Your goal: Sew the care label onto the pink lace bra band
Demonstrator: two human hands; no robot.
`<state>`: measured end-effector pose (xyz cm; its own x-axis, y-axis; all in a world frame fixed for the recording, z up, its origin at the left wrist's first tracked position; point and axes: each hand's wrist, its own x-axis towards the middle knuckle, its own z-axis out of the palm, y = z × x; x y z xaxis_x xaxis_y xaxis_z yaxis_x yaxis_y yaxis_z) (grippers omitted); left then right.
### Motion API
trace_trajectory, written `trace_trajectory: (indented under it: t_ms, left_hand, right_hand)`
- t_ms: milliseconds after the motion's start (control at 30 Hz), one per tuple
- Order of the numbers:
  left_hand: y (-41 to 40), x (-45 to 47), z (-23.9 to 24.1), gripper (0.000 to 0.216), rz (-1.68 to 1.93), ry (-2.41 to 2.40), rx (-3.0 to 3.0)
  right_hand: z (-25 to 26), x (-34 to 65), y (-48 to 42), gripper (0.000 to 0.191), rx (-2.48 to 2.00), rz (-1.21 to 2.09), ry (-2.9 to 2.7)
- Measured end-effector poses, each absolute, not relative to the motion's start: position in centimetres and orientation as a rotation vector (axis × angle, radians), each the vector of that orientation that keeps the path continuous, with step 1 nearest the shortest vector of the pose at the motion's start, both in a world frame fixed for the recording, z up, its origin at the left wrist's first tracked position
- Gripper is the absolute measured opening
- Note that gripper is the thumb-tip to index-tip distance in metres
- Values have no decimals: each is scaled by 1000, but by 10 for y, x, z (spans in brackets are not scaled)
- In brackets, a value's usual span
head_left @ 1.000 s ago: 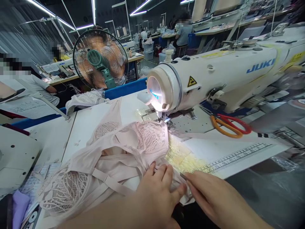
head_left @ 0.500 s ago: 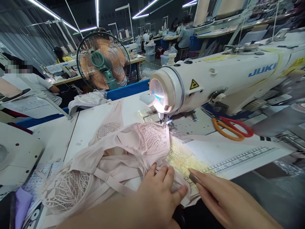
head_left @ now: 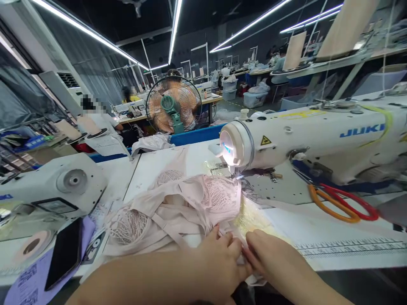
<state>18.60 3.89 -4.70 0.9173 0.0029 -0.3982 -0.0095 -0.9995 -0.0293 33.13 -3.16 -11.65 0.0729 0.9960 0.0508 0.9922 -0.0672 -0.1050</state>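
A pale pink lace bra [head_left: 181,212] lies spread on the white table, one lace cup reaching under the sewing machine's needle area [head_left: 235,173]. My left hand [head_left: 222,258] rests on the bra's near edge, its fingers curled and pinching the fabric. Close beside it, my right hand [head_left: 273,260] is closed, thumb against fingers, at the same edge. What sits between the right fingers is hidden. The lit head of the JUKI sewing machine [head_left: 273,135] stands just beyond both hands.
Scissors [head_left: 337,203] with orange and red handles lie right of the machine bed. A printed ruler strip [head_left: 352,248] runs along the table's front. At left are a phone [head_left: 65,252], a tape roll [head_left: 33,250] and another machine [head_left: 70,182]. Behind stands a fan [head_left: 173,106].
The view has tilted up and turned left. My right hand has come in against my left hand at the bra's edge; a slim greyish thing seen in its fingers no longer shows.
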Motion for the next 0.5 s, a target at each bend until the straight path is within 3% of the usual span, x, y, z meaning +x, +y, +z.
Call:
trace_trajectory:
  t_ms: [167, 267, 433, 500]
  left_hand:
    - [19, 179, -62, 78, 593, -201, -3076]
    - [9, 172, -85, 73, 337, -334, -3138]
    - [-7, 172, -142, 41, -143, -607, -3051]
    - [-11, 175, -160, 42, -284, -890, -2982]
  right_hand:
    - [-100, 327, -30, 20, -2265, 82, -2197]
    - [-100, 329, -32, 21, -2236, 144, -2212]
    - [-114, 333, -37, 23, -2103, -42, -2170]
    - [-117, 332, -40, 26, -2063, -91, -2124]
